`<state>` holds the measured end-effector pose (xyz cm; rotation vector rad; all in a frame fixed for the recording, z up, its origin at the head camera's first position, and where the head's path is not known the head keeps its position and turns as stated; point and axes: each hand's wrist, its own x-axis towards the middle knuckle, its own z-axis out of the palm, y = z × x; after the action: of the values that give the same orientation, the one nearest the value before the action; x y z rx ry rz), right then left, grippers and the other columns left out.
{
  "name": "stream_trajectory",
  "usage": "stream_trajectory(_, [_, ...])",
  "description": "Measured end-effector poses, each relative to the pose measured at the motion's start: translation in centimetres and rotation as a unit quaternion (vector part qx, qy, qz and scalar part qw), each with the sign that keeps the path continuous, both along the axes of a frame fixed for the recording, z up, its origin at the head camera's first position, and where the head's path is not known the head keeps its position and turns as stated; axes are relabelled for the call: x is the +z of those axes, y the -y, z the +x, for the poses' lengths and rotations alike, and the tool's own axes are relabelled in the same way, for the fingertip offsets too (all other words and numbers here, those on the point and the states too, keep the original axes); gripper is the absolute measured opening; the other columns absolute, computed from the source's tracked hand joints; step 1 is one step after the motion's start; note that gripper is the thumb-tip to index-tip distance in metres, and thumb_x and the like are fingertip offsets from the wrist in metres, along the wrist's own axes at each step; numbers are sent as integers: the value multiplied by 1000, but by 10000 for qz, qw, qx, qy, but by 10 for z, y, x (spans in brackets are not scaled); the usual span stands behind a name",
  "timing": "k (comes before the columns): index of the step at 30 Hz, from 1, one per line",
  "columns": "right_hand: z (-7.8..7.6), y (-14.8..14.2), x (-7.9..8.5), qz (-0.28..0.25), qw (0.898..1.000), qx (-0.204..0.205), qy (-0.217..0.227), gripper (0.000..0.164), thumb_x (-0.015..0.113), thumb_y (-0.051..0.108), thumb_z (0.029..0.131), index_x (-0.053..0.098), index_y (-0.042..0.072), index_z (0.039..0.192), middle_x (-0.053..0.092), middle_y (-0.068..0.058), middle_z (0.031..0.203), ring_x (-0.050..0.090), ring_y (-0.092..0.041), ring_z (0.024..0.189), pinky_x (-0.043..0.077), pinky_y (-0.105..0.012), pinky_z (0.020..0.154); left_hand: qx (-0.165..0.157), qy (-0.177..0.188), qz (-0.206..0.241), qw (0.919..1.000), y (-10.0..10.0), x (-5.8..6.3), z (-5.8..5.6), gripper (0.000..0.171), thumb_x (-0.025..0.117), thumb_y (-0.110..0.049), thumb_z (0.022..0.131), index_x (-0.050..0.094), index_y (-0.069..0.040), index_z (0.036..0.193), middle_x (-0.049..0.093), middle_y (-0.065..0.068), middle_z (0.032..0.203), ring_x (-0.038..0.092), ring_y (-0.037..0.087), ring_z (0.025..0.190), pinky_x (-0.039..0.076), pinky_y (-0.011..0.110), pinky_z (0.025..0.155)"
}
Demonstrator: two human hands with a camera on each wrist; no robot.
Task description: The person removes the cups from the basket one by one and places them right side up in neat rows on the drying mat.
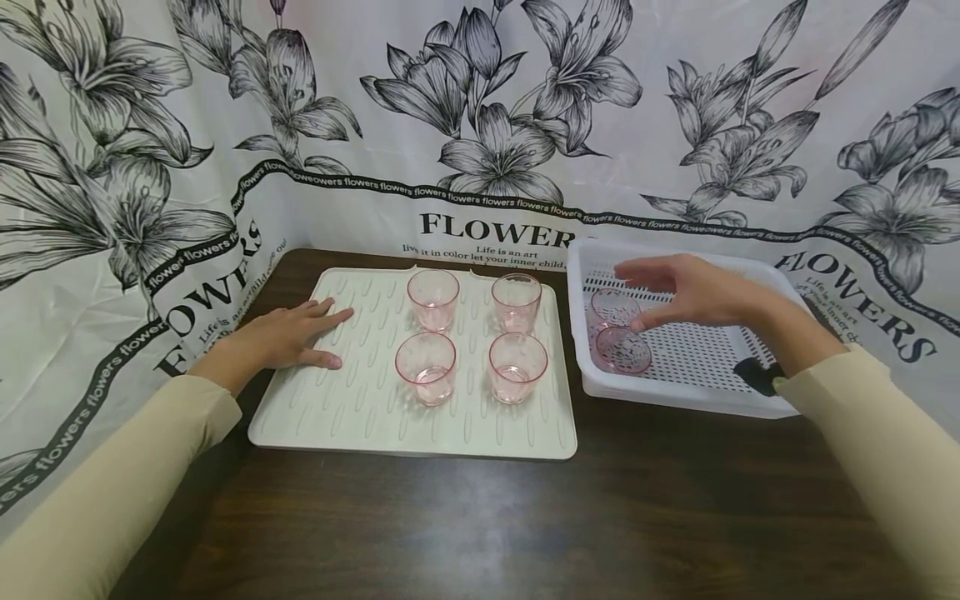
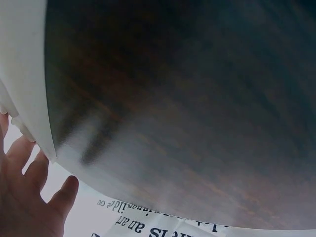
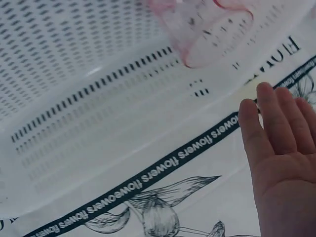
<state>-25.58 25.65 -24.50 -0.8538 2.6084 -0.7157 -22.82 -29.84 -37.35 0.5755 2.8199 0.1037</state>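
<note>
1. Your left hand (image 1: 292, 335) rests on the pale ribbed mat (image 1: 360, 417) at its 10 o'clock edge, fingers spread and nearly straight, with hold of nothing.

2. Your right hand (image 1: 686, 292) hangs over the 10 o'clock part of the white basket (image 1: 675, 396). Its thumb is well apart from the extended fingers, and it grips nothing; you cannot tell whether the thumb tip touches the glass near it.

3. Inside the basket, two clear pink glasses sit by the 9 o'clock wall: the far basket glass (image 1: 611, 305) at 10 o'clock, the near basket glass (image 1: 624, 352) at 8.

4. On the mat, four matching glasses stand upright in a two-by-two block. From the block's middle, you have the far-left glass (image 1: 433, 315) at 10 o'clock, the far-right glass (image 1: 516, 315) at 2, the near-right glass (image 1: 517, 375) at 4 and the near-left glass (image 1: 427, 375) at 8.

5. The basket lies at the mat's 3 o'clock, just beside it, both on the dark brown surface (image 1: 375, 533).

6. At 12 o'clock, behind everything, hangs a white cloth (image 1: 337, 217) printed with black flowers and lettering.
</note>
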Motion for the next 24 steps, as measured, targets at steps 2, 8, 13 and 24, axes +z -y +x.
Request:
stream_trajectory(2, [6,-5,-3,48,10000,43,50,82,83,23,82,42,-1,149,46,-20,150,45,-41,136,36,-56,109,4,-2,-20,10000,0,-1,0,94,58,-69,86,30,-13,157,22,27,159,23,52,143,26,73,105])
stream_trajectory(8, [19,-15,-14,185,9996,199,65,83,84,26,81,43,-1,148,53,-22,143,51,-42,131,40,-59,104,1,-46,-23,10000,2,-3,-1,95,58,-70,86,30,-13,157,22,27,159,23,52,143,26,73,105])
stream_trajectory(13, [23,-22,-21,164,9997,128,135,82,86,28,79,46,-1,146,57,-22,138,54,-42,127,44,-58,101,6,-46,7,10000,2,-4,-1,96,58,-70,85,30,-12,157,22,28,159,23,52,143,25,73,105])
stream_trajectory(24, [22,-20,-32,366,9983,334,296,84,87,29,78,47,-3,144,61,-23,132,59,-39,122,46,-57,99,-21,-22,81,10000,0,0,0,94,59,-67,86,30,-11,156,22,29,159,23,53,143,25,72,105])
